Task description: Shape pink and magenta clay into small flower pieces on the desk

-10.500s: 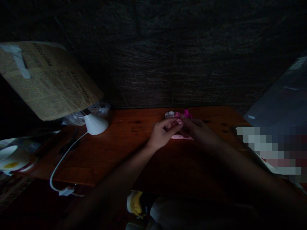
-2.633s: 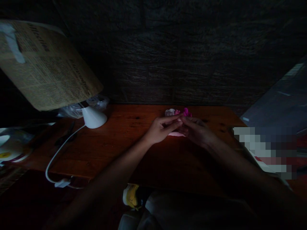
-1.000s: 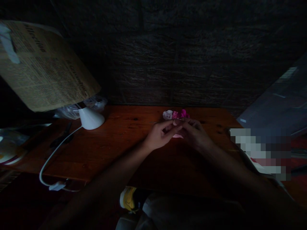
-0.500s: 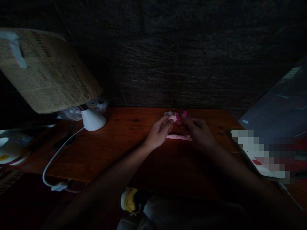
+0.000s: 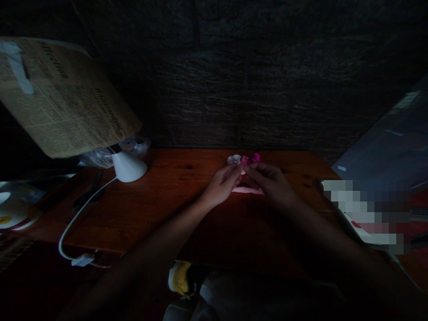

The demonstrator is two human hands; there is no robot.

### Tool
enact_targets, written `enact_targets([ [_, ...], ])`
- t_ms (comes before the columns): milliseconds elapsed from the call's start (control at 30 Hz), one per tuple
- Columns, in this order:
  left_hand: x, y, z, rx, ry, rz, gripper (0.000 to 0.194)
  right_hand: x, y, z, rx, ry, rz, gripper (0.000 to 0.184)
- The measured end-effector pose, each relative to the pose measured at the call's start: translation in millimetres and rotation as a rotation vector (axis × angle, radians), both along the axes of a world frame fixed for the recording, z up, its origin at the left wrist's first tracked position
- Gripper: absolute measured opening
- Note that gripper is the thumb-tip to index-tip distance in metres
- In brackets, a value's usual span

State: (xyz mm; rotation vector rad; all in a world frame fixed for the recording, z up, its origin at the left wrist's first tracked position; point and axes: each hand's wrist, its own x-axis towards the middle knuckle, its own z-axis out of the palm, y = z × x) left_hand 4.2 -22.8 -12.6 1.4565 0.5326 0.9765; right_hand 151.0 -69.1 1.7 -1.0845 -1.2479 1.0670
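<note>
My left hand (image 5: 224, 182) and my right hand (image 5: 270, 180) meet above the wooden table (image 5: 160, 200), with fingertips pinched together. Between them shows a small pale pink paper piece (image 5: 243, 171), mostly covered by the fingers. Just beyond the fingertips lie a whitish petal-like piece (image 5: 234, 159), a pink crumpled piece (image 5: 244, 160) and a bright magenta one (image 5: 257, 157). On the near side, a pale pink strip (image 5: 248, 190) that looks like twisted crepe paper lies across the table beneath my hands. The picture is dim and fine detail is lost.
A lamp with a newsprint shade (image 5: 76, 98) and white base (image 5: 129, 167) stands on the left, its cord (image 5: 72, 220) running off the table's front edge. A white container (image 5: 15, 214) is at far left. A blurred-out device (image 5: 368, 218) lies at right. A dark wall (image 5: 217, 80) rises behind.
My right hand has shifted slightly left, bringing its fingertips against those of my left hand at the pale pink piece. More of the whitish and magenta pieces now shows.
</note>
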Motion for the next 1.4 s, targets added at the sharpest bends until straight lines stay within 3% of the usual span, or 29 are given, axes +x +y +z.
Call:
enact_targets([
  [400,1,0,-4.8,0.084,0.105,0.102,0.056,-1,-2,3.4,0.013,-0.008,-0.023,0.038],
  [633,-3,3,-1.2,0.154,0.113,0.084,0.056,1,1,-0.7,-0.017,0.035,-0.003,0.036],
  [933,-4,3,-0.8,0.005,0.042,0.088,0.055,-2,1,-7.1,-0.049,0.117,0.182,0.031],
  [1233,1,2,4.9,-0.247,-0.014,0.061,0.063,0,4,-6.9,-0.076,0.195,0.11,0.029],
  [1400,1,3,4.5,-0.223,-0.015,0.091,0.059,-1,3,-5.1,-0.064,0.207,0.084,0.031],
])
